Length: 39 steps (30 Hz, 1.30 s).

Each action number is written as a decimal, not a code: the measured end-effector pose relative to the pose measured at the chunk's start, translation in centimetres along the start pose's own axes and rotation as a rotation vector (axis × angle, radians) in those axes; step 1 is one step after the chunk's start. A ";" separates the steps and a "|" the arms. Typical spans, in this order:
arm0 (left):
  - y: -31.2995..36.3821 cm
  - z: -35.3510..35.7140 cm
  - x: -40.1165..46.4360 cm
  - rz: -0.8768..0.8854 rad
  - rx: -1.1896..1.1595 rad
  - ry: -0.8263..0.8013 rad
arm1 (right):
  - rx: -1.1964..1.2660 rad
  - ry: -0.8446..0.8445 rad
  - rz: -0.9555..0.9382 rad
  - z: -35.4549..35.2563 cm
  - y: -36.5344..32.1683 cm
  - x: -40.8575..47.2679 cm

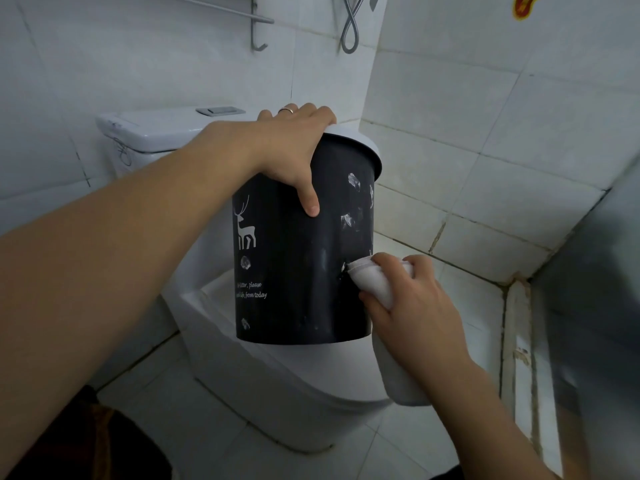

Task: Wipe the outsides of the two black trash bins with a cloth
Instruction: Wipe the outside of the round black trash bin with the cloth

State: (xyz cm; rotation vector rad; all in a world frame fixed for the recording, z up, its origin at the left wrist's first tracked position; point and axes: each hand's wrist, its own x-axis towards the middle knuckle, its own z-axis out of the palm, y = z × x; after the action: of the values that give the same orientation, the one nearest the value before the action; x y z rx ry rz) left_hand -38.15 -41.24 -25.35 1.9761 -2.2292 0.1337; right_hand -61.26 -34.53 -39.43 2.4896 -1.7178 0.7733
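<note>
A black trash bin (294, 271) with a white deer print, white lettering and a white rim stands tilted on the closed toilet lid. My left hand (294, 147) grips its top rim, fingers over the edge and thumb down the black side. My right hand (412, 306) holds a bunched white cloth (372, 280) and presses it against the bin's lower right side. White smudges dot the bin's side above the cloth. Only one bin is in view.
The white toilet (311, 375) with its cistern (156, 129) fills the middle. White tiled walls close in behind and to the right. A metal rack (258, 22) and a shower hose (349, 29) hang above. Something dark (86, 445) lies on the floor at lower left.
</note>
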 end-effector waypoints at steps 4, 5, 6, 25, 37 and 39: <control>0.3 0.0 0.2 0.010 0.011 0.001 | 0.022 0.002 -0.007 -0.2 -0.5 0.2; 0.3 0.0 0.3 0.011 0.013 0.001 | 0.030 0.005 -0.035 -0.3 -0.9 -0.1; 0.4 0.0 0.3 0.012 0.015 0.001 | 0.034 0.006 -0.067 -0.3 -1.4 -0.5; 0.8 -0.1 0.3 0.016 0.014 -0.010 | -0.003 0.001 -0.091 -0.7 -1.9 -1.0; 0.4 -0.1 0.3 0.006 0.003 -0.008 | -0.018 -0.003 0.039 -0.4 0.0 0.4; 0.4 -0.1 0.3 0.009 0.004 -0.008 | -0.003 -0.006 0.039 -0.6 -0.2 0.4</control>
State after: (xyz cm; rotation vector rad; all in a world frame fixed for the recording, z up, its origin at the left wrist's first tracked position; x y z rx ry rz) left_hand -38.55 -41.48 -25.21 1.9722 -2.2440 0.1316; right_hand -61.23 -34.64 -38.73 2.4659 -1.7738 0.7653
